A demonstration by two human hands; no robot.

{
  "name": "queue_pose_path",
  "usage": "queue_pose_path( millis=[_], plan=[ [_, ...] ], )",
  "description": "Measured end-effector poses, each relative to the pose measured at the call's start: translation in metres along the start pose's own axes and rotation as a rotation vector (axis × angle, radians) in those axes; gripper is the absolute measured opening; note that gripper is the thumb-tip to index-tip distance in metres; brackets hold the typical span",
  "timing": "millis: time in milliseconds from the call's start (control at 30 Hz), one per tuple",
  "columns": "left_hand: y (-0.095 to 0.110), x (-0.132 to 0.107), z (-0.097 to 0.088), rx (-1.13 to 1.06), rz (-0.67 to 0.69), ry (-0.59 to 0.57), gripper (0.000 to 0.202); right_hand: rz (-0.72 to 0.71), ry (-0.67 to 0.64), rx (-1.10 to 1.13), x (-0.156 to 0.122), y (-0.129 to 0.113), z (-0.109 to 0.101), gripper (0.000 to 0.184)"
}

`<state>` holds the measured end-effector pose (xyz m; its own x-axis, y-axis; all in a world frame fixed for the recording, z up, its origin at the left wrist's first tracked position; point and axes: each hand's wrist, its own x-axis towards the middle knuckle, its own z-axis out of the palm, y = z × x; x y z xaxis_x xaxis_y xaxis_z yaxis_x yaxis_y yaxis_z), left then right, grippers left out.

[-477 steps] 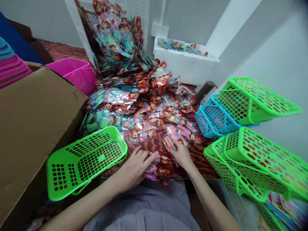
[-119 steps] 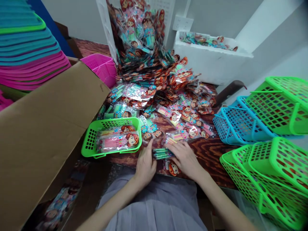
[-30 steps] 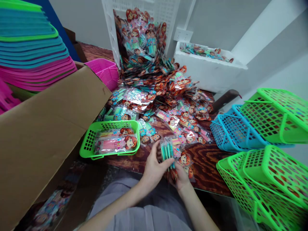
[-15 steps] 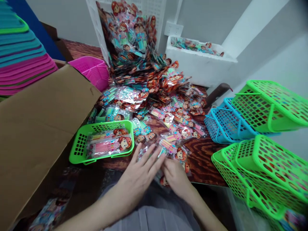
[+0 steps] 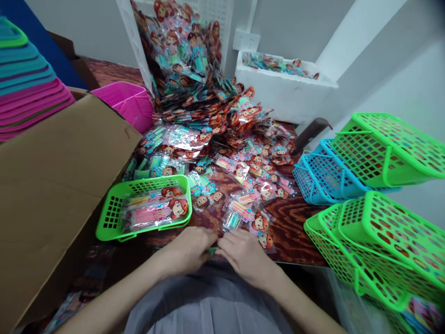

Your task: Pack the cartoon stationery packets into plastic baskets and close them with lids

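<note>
My left hand [image 5: 191, 248] and my right hand [image 5: 245, 255] are close together at the table's front edge, fingers curled. A plastic packet [image 5: 212, 252] seems pinched between them; only a green sliver of it shows. Just beyond my right hand lie flat packets of coloured sticks [image 5: 243, 211] with red-haired cartoon heads. To the left of my left hand, a green basket [image 5: 104, 227] holds several pink and yellow packets [image 5: 156, 214]. Blue-green packets [image 5: 205, 190] with brown-haired cartoon heads rest beyond the gap between my hands.
A large heap of packets [image 5: 194, 109] spills from a white crate [image 5: 134, 51] at the back. A white foam box [image 5: 281, 88] holds more. Green baskets [image 5: 361, 260] and blue baskets [image 5: 318, 174] stand right. A cardboard box [image 5: 59, 185] and pink baskets [image 5: 130, 99] are left.
My left hand has gone from spread flat over the packets to curled, moving left and towards my body. My right hand now sits beside it, knuckles up. The view has shifted slightly.
</note>
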<state>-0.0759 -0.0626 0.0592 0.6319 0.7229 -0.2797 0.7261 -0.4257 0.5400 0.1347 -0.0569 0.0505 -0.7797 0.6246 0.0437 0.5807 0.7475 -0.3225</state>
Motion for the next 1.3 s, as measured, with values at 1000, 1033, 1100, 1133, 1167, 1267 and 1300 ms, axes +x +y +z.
queue_pose_path(
  millis=[1000,1033,1100,1133,1167,1267,1300],
  plan=[
    [-0.004,0.007,0.035,0.435,-0.060,0.065,0.032,0.537,-0.152,-0.267,0.054,0.147,-0.042,0.031],
    [-0.005,0.007,0.038,0.445,-0.059,0.076,0.034,0.544,-0.161,-0.284,0.057,0.149,-0.041,0.031],
    [-0.006,0.005,0.042,0.467,-0.046,0.094,0.038,0.555,-0.178,-0.318,0.059,0.151,-0.040,0.028],
    [-0.007,0.003,0.044,0.476,-0.035,0.098,0.040,0.557,-0.183,-0.333,0.058,0.152,-0.040,0.026],
    [-0.008,0.001,0.044,0.480,-0.021,0.097,0.041,0.555,-0.186,-0.344,0.057,0.152,-0.041,0.024],
    [-0.014,-0.004,0.045,0.475,0.031,0.086,0.039,0.531,-0.203,-0.349,0.054,0.153,-0.045,0.019],
    [-0.016,-0.005,0.045,0.470,0.046,0.087,0.039,0.525,-0.209,-0.348,0.054,0.153,-0.046,0.018]
  ],
)
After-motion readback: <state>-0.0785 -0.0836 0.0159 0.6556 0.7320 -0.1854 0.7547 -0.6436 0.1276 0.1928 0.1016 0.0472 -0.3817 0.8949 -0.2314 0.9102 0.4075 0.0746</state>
